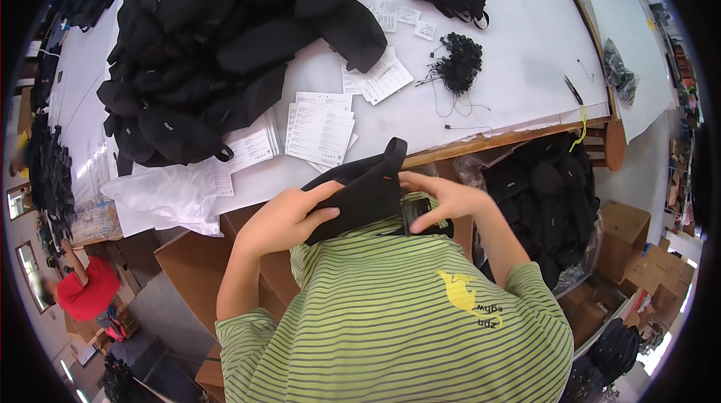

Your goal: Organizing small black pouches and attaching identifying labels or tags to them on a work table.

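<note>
Close to my chest, at the table's front edge, I hold a black fabric bag (364, 196) with a short loop at its upper corner and a tiny red tag. My left hand (289, 215) grips its left side, thumb on the near face and fingers partly behind it. At the bag's right end my right hand (443, 202) is closed with thumb and fingers around a dark strap or buckle part (415, 214); its exact shape is hard to make out. Part of the bag's lower edge is hidden against my striped shirt.
A large heap of black bags (218, 35) covers the table's left side. White printed cards (319, 129), a bundle of black strings (457, 65), a small pointed cutting tool (573, 90) and clear plastic (169, 193) lie about. Right below, a plastic-lined container holds black bags (541, 193). A person (90, 290) works far left.
</note>
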Demonstrator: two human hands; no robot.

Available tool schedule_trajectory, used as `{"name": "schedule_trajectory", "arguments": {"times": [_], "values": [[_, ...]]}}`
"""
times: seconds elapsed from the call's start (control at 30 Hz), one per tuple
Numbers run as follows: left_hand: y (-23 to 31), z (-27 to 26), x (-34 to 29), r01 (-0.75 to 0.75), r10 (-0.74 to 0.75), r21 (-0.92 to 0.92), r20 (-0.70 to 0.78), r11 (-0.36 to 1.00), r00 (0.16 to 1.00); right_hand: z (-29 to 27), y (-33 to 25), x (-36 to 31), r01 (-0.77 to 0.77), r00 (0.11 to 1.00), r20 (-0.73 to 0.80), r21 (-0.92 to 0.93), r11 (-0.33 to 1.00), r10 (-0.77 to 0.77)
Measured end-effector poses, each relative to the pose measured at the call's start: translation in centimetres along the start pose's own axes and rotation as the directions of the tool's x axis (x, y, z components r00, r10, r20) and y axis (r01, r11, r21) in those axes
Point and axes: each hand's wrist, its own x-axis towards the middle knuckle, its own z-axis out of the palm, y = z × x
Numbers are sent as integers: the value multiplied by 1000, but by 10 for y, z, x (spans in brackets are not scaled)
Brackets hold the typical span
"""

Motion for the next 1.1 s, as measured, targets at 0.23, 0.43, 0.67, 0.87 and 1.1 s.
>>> {"name": "schedule_trajectory", "arguments": {"times": [0.23, 0.43, 0.67, 0.87, 1.1], "values": [[-20, -5, -4, 82, -69, 34, -284, 996, 956, 3, 9, -5, 101, 937, -348, 171, 980, -36], [-28, -8, -1, 10, -3, 33, -211, 999, 978, -44, 16, -20, 454, 862, -159, 662, 596, -481], [-6, 2, 2, -89, 88, -15, -36, 996, 995, -61, 7, 27, 824, 554, -742, 422, 379, -379], [12, 2, 6, -126, 123, 18, 115, 992, 986, -14, -15, 76, 615, 577, -814, 491, 618, 72], [12, 6, 3, -139, 137, 17, 75, 990, 988, 2, -32, 68, 524, 613, -781, 515, 678, 119]]}}
